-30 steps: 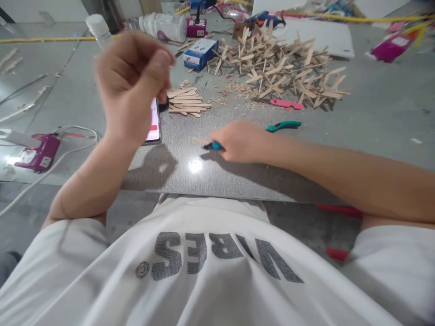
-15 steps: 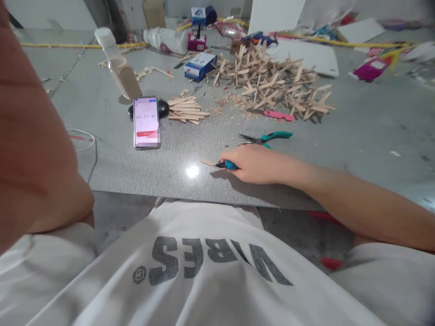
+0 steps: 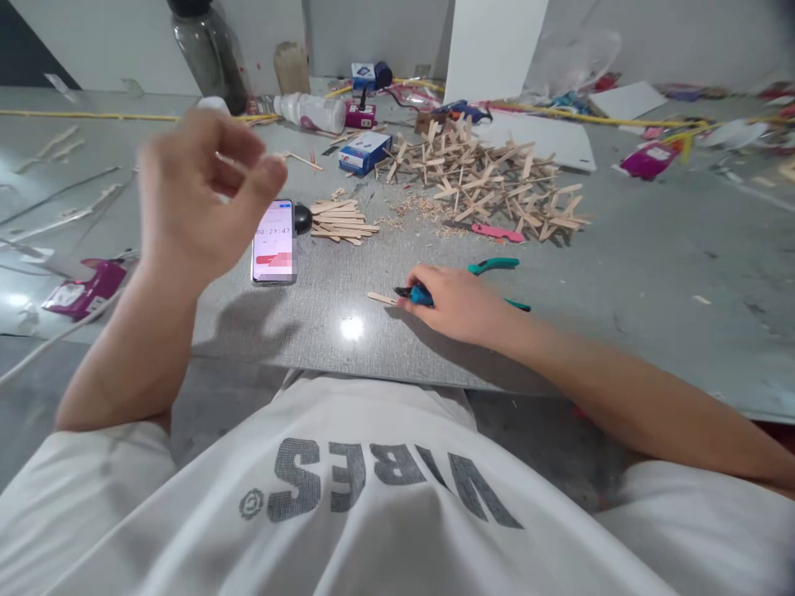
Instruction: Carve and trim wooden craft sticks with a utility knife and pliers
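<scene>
My left hand (image 3: pixel 199 194) is raised above the table, its fingers loosely bent and the thumb apart, with nothing visible in it. Behind it stands a phone (image 3: pixel 273 248) showing a timer. My right hand (image 3: pixel 456 302) rests low over the table, closed around blue-handled cutting pliers (image 3: pixel 421 295) whose dark jaws point left. A single wooden craft stick (image 3: pixel 380 298) lies at the jaws and fingertips; whether it is gripped I cannot tell. Partly hidden behind this hand are teal-handled long-nose pliers (image 3: pixel 497 265).
A small stack of craft sticks (image 3: pixel 341 222) lies right of the phone. Beyond are a large heap of cut sticks (image 3: pixel 490 174), wood chips (image 3: pixel 416 207), a pink-handled cutter (image 3: pixel 497 233) and a blue box (image 3: pixel 365 153). A purple glue gun (image 3: pixel 87 288) and its cable sit at left.
My left hand has come down from close to the camera and now shows over the table near the phone. My right hand stays in place with the cutting pliers. The view has tilted up slightly.
</scene>
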A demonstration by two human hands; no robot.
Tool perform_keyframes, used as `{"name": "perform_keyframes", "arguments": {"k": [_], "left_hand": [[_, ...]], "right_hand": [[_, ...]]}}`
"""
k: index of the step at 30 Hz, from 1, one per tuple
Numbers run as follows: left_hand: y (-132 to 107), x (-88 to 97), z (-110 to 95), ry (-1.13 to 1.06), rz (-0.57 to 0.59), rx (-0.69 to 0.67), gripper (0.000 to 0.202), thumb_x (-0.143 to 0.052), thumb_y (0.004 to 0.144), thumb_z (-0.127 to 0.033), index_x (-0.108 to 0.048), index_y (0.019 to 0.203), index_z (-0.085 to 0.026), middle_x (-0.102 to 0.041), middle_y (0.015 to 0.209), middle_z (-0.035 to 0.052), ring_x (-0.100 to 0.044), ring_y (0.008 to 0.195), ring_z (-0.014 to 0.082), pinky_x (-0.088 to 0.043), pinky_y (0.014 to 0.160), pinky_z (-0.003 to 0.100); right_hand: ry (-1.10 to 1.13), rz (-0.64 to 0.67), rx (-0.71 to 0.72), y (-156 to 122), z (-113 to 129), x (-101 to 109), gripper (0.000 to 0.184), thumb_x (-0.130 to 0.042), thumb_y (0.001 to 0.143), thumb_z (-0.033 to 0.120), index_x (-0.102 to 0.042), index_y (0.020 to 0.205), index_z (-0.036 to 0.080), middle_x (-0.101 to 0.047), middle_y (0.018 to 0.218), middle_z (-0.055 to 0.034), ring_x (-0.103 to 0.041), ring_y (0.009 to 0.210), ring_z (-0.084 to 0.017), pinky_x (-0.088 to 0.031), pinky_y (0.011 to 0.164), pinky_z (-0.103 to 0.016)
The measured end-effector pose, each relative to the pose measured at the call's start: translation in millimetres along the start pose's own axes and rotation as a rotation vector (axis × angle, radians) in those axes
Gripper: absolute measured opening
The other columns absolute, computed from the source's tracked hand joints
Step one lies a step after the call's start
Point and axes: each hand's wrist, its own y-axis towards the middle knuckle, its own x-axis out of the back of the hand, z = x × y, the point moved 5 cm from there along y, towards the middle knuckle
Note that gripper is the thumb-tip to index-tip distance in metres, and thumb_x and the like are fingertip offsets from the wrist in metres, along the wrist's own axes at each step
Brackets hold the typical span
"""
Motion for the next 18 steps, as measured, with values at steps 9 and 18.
{"name": "perform_keyframes", "arguments": {"k": [9,18], "left_hand": [[17.8,-59.8,42.2,0.431,0.481,0.218,0.106,-0.058,0.114,-0.078,-0.039,0.183,0.000,-0.073,0.164,0.0377,-0.073,0.150,0.0554,-0.059,0.126,0.068],[32.1,-82.1,32.2,0.530,0.535,0.214,0.130,-0.088,0.092,-0.060,-0.028,0.188,0.003,-0.080,0.147,0.0370,-0.078,0.139,0.0577,-0.065,0.108,0.056]], "right_hand": [[0.253,-0.242,0.051,14.6,-14.1,-14.5,0.047,-0.097,0.099,0.047,-0.074,0.131,0.021,-0.079,0.132,-0.0174,-0.078,0.120,-0.037,-0.059,0.103,-0.045],[0.313,-0.414,0.165,5.9,-6.2,-2.8,0.029,-0.075,0.107,0.049,-0.073,0.115,0.021,-0.080,0.124,-0.0189,-0.076,0.125,-0.038,-0.059,0.114,-0.053]]}}
